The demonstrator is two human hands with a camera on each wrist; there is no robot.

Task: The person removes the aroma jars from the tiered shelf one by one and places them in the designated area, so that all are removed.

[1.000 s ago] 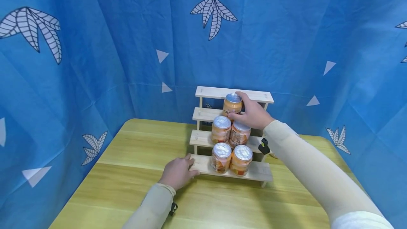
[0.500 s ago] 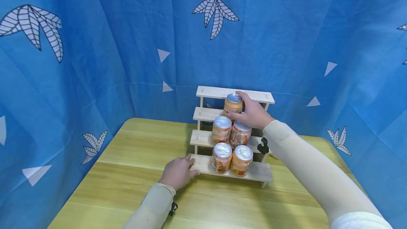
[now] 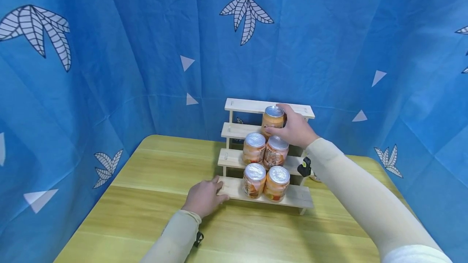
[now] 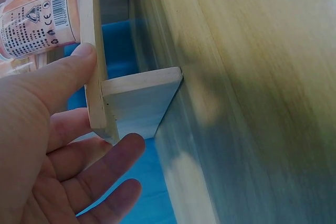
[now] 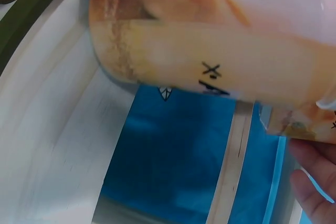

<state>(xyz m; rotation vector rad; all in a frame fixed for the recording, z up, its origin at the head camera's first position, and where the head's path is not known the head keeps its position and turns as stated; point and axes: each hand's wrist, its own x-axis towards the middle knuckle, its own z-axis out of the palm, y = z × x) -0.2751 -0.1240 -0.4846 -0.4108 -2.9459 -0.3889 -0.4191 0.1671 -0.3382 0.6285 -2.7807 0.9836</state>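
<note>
A pale wooden four-step display rack (image 3: pixel 232 188) stands on the table. My right hand (image 3: pixel 294 129) grips an orange can (image 3: pixel 272 120) with a silver top, on the third step up, thumb in front and fingers at its right side. In the right wrist view, fingers (image 5: pixel 307 182) show beside that can (image 5: pixel 294 121), partly behind a nearer can (image 5: pixel 210 51). My left hand (image 3: pixel 202 198) pinches the left end of the lowest step; in the left wrist view its thumb lies on the board (image 4: pixel 93 19), with fingers beneath.
Two similar cans, left (image 3: pixel 253 152) and right (image 3: pixel 276 155), stand on the second step. Another pair, left (image 3: pixel 254 184) and right (image 3: pixel 276 188), stands on the lowest. A small object (image 3: pixel 315 178) is mostly hidden behind my right forearm. A blue patterned curtain (image 3: pixel 234 72) surrounds the table (image 3: pixel 146 214).
My right hand has shifted the gripped can a little to the right along the third step. The left hand has stayed in place on the rack.
</note>
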